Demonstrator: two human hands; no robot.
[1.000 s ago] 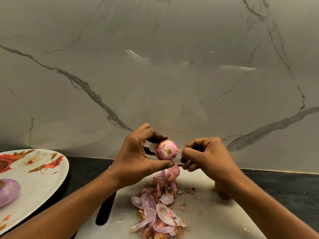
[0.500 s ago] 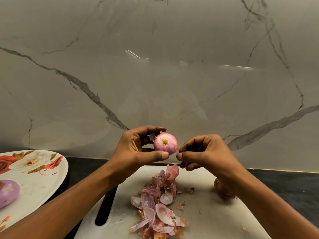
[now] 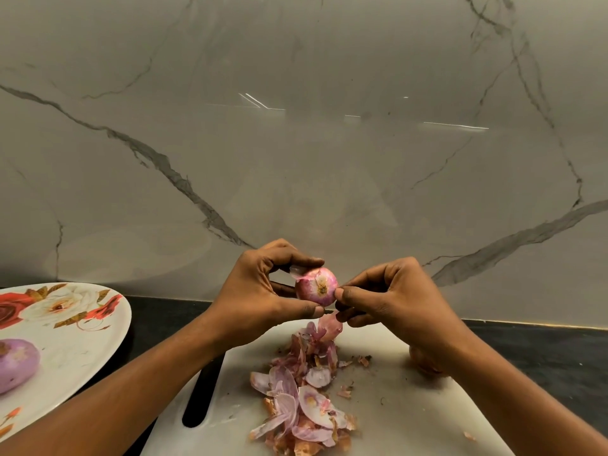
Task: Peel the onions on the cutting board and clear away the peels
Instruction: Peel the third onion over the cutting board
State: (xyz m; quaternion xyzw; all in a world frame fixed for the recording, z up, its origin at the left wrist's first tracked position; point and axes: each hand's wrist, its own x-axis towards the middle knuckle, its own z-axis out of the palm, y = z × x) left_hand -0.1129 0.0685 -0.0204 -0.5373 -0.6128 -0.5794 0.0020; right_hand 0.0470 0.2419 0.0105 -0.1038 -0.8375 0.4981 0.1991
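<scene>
Only the person's two hands and forearms show. The left hand (image 3: pixel 260 291) and the right hand (image 3: pixel 394 297) are uncovered, bare from the fingertips back over the wrists. Behind the left hand, the left forearm (image 3: pixel 131 390) runs bare to the lower edge of the view. The right forearm (image 3: pixel 526 399) does the same behind the right hand. Where any sleeve begins cannot be told. The fingers (image 3: pixel 296 258) are slim, with creased knuckles. The left thumbnail (image 3: pixel 318 312) is short and rounded. Fine skin folds cross the back of the left hand near the base of the thumb.
</scene>
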